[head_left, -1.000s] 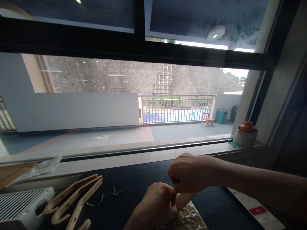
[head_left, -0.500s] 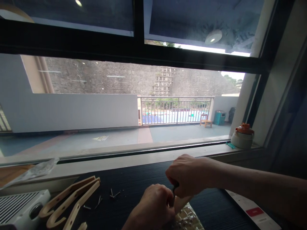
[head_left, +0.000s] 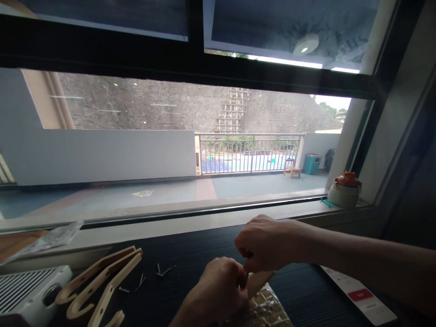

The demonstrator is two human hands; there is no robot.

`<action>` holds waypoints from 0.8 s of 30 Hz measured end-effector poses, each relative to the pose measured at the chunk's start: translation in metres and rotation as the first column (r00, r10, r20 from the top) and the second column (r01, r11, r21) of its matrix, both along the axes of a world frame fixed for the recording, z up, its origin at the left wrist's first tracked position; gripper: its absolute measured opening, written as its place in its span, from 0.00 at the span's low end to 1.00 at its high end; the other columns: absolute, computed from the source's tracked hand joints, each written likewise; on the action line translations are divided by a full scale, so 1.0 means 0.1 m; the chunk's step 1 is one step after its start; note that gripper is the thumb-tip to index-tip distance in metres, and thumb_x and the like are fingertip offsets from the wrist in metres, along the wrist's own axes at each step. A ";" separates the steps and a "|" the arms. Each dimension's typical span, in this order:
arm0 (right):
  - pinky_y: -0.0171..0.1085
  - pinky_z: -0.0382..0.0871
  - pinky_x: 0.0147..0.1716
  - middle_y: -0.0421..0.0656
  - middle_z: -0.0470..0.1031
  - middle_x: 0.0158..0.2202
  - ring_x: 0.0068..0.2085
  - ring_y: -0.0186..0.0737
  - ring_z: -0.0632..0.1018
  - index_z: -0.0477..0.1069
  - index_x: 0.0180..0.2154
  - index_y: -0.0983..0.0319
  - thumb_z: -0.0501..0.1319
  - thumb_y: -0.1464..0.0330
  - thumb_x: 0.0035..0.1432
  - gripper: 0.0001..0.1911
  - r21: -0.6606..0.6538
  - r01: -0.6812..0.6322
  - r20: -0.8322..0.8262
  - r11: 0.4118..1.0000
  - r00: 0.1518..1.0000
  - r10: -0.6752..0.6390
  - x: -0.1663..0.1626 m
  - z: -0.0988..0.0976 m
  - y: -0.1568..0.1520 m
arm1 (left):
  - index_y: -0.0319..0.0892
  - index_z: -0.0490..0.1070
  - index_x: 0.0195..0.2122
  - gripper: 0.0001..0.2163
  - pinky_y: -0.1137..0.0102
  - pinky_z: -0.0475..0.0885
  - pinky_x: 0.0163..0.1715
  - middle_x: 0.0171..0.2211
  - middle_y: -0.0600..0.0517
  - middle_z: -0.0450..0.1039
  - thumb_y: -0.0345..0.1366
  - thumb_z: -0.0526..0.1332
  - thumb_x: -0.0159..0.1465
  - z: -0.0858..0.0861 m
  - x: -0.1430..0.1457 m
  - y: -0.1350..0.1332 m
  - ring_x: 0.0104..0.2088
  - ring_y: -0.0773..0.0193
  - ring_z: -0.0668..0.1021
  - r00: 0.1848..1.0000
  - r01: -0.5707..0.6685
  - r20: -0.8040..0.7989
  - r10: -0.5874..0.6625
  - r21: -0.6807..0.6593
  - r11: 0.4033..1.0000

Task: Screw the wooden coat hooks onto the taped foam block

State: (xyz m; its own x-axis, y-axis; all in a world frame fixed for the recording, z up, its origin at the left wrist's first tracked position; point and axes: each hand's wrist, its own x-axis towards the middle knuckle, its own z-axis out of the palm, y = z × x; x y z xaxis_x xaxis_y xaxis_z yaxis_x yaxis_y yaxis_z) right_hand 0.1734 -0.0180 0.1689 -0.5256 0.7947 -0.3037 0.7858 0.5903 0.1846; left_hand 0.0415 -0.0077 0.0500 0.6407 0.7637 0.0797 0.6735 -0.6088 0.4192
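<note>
My right hand is closed over the top of a slim dark metal tool, and its fingers hide most of it. Just below and to the left, my left hand is closed at the tool's lower end, against a pale wooden piece. Its fingertips and the tool's tip are hidden. Under the wooden piece lies a shiny brownish bubble-wrapped pad. Several curved wooden hooks with holes lie at the left, with loose screws beside them on the dark table.
A white slotted device with a knob stands at the left front. A phone lies under my right forearm. On the windowsill are a jug with an orange lid and a clear plastic bag. A large window rises behind.
My right hand has turned slightly on the tool, and less of the tool's dark part shows. The view has tilted a little. My left hand stays in place.
</note>
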 end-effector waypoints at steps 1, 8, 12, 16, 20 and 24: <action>0.33 0.53 0.21 0.40 0.75 0.27 0.26 0.35 0.69 0.74 0.35 0.58 0.58 0.62 0.46 0.14 -0.026 -0.020 0.004 0.999 1.000 0.020 -0.02 0.03 -0.01 | 0.43 0.75 0.22 0.09 0.75 0.55 0.20 0.18 0.56 0.70 0.37 0.56 0.52 -0.01 0.00 0.00 0.21 0.69 0.68 1.000 0.004 0.008 -0.004 0.001 1.000; 0.32 0.53 0.20 0.41 0.74 0.26 0.25 0.33 0.69 0.74 0.31 0.61 0.56 0.70 0.46 0.10 -0.068 -0.149 0.037 0.986 0.988 0.152 -0.15 0.00 0.05 | 0.42 0.75 0.23 0.10 0.75 0.57 0.21 0.20 0.55 0.73 0.34 0.53 0.53 0.01 -0.01 -0.01 0.21 0.69 0.70 0.999 0.040 -0.001 -0.040 -0.015 0.999; 0.32 0.55 0.20 0.40 0.73 0.23 0.23 0.33 0.68 0.75 0.29 0.62 0.57 0.64 0.46 0.11 -0.090 0.000 0.024 0.996 1.000 0.003 -0.11 -0.08 0.12 | 0.42 0.74 0.21 0.13 0.75 0.54 0.20 0.17 0.56 0.69 0.39 0.53 0.56 -0.05 -0.02 0.02 0.20 0.71 0.67 0.999 0.043 0.011 -0.043 -0.006 0.999; 0.32 0.55 0.20 0.41 0.74 0.27 0.25 0.35 0.69 0.75 0.34 0.61 0.57 0.61 0.44 0.15 -0.112 0.088 -0.040 0.990 0.995 -0.093 -0.05 -0.03 0.11 | 0.41 0.73 0.21 0.17 0.74 0.51 0.18 0.16 0.56 0.65 0.45 0.52 0.57 -0.08 -0.03 0.03 0.18 0.72 0.64 0.999 0.030 0.023 -0.030 -0.031 0.999; 0.31 0.54 0.19 0.40 0.74 0.30 0.28 0.36 0.70 0.72 0.41 0.59 0.59 0.64 0.43 0.20 -0.116 -0.006 -0.018 0.993 1.000 0.004 -0.05 0.10 0.02 | 0.41 0.72 0.19 0.14 0.75 0.52 0.18 0.16 0.56 0.67 0.42 0.54 0.54 -0.06 -0.03 0.03 0.18 0.72 0.65 1.000 0.011 0.026 -0.009 -0.051 0.999; 0.31 0.55 0.21 0.39 0.74 0.29 0.28 0.33 0.69 0.73 0.36 0.61 0.57 0.72 0.46 0.12 -0.065 -0.096 0.002 0.993 0.995 0.096 -0.06 0.14 -0.02 | 0.42 0.74 0.21 0.11 0.75 0.55 0.19 0.18 0.55 0.71 0.39 0.55 0.53 -0.07 -0.03 0.05 0.19 0.71 0.68 0.999 0.027 0.028 -0.025 -0.072 0.997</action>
